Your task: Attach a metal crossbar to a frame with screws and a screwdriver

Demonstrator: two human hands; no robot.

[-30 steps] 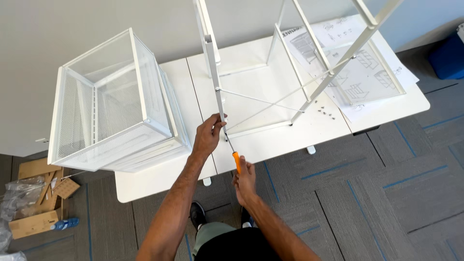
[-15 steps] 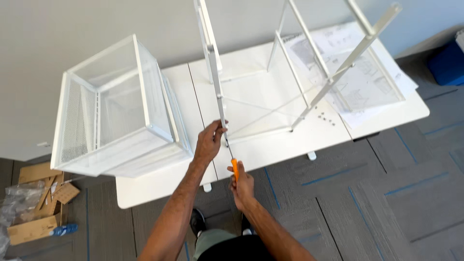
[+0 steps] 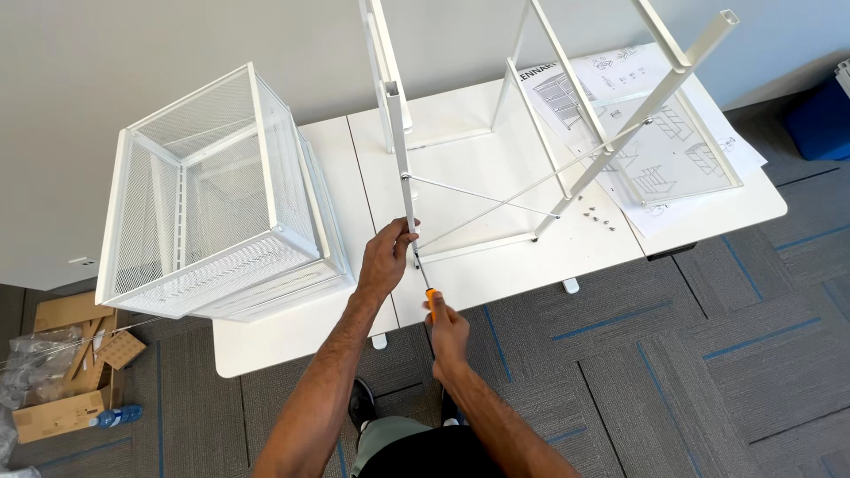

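Observation:
A white metal frame of thin square tubes with crossed brace rods stands on the white table. My left hand grips the frame's near left upright, just below where a brace rod meets it. My right hand is closed around an orange-handled screwdriver. The screwdriver's shaft points up at the upright, right beside my left fingers.
Stacked white mesh baskets stand on the table's left part. Instruction sheets lie at the right under the frame, with several small screws nearby. Cardboard and plastic packaging lies on the carpet at the left. A blue bin stands far right.
The view has shifted slightly. Both hands stay at the upright, the screwdriver still pressed to it; my right hand sits a little lower in the picture.

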